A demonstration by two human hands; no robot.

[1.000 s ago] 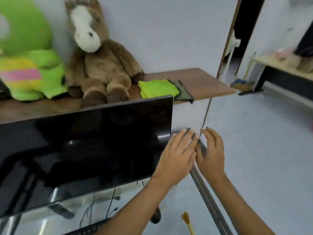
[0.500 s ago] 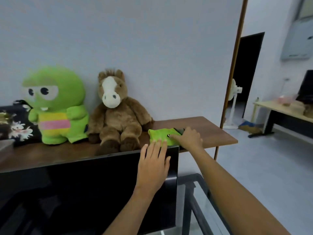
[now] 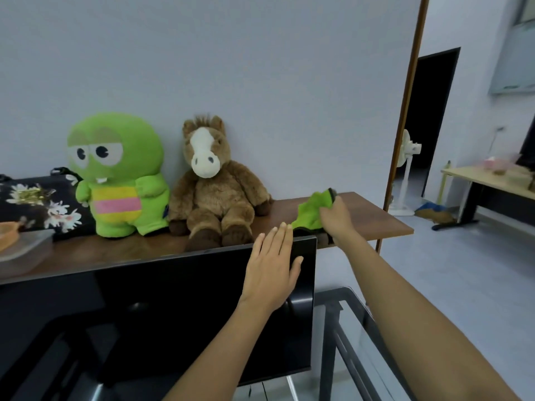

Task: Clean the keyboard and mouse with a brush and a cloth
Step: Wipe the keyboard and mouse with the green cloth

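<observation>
On shelf [image 3: 373,224] — cloth [image 3: 311,211] in R hand [image 3: 335,217]

**Hidden and Cut-Off Areas**

The right hand [image 3: 337,217] covers part of the green cloth [image 3: 311,211]; its fingers cannot be seen. The monitor [image 3: 173,308] hides the cloth's lower edge and the plush horse's [image 3: 214,186] feet. The frame edge cuts off the floral bag [image 3: 31,204]. Items on the far counter [image 3: 492,175] are blurred.

wall [image 3: 260,68]: pale grey | shelf [image 3: 373,224]: brown wood | doorway [image 3: 431,111]: dark
</observation>
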